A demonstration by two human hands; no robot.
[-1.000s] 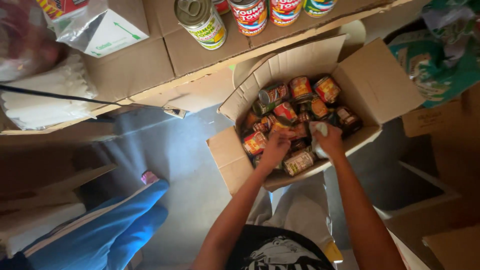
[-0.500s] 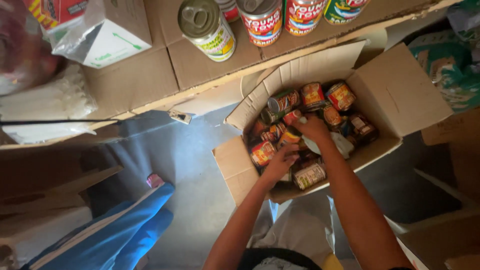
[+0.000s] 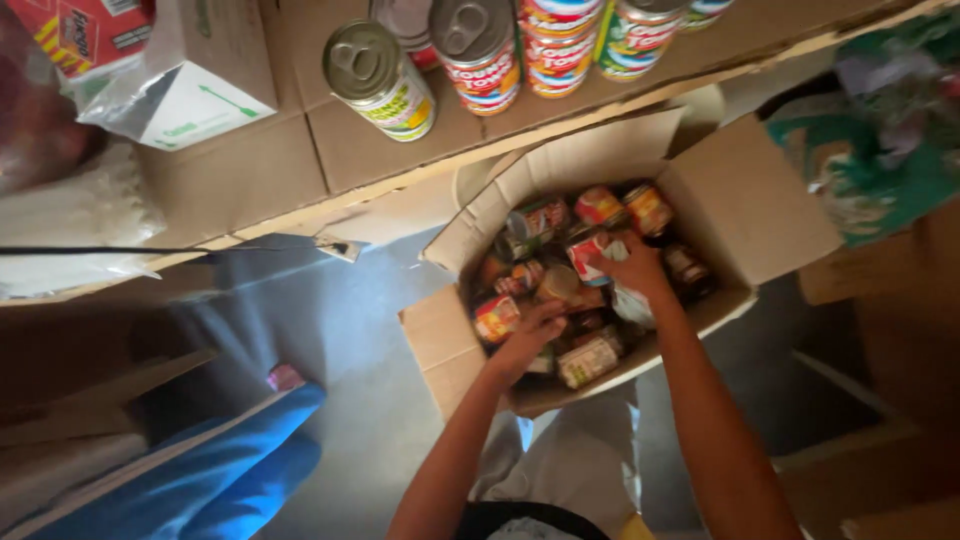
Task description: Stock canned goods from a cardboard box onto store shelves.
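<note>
Reaching into cardboard box — both hands on cans.

Bare forearms, dark top, pale trousers

Both the left hand and right hand are bare, with no sleeves, gloves or rings visible; a dark shirt with a pale print shows below, above light trousers.
</note>
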